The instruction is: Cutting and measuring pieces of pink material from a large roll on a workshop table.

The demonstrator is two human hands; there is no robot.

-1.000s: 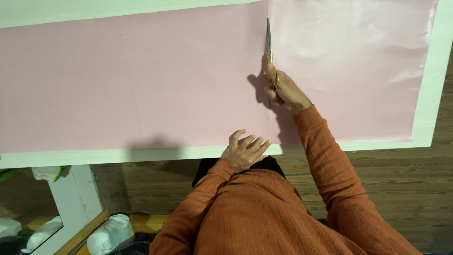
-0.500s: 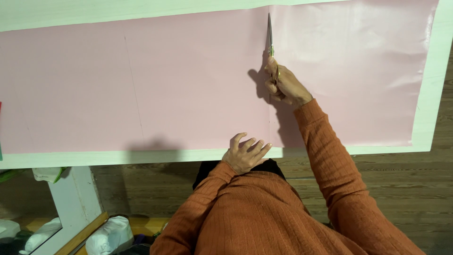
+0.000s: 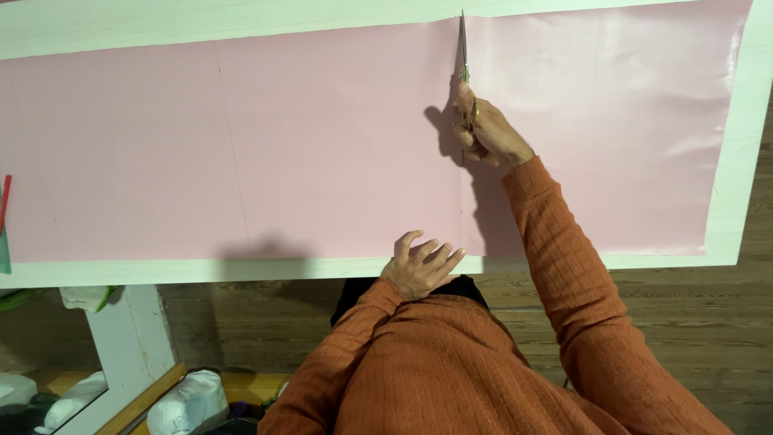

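A long pink sheet point(image 3: 241, 137) lies spread over a white table point(image 3: 201, 24). My right hand point(image 3: 485, 133) grips a pair of scissors point(image 3: 464, 48) whose blades point away from me and reach the sheet's far edge. A straight cut line runs from the near edge up to the blades. My left hand point(image 3: 420, 266) rests with fingers apart on the sheet's near edge, just left of the cut. Both arms wear orange ribbed sleeves.
A thin pencil line point(image 3: 233, 145) crosses the sheet at the left. A red and green object point(image 3: 4, 217) pokes in at the left edge. Below the table are a white leg point(image 3: 129, 346), wooden floor point(image 3: 692, 322) and white bundles point(image 3: 189, 399).
My right hand has moved the scissors farther away along the cut, reaching the sheet's far edge. My left hand has stayed at the near edge.
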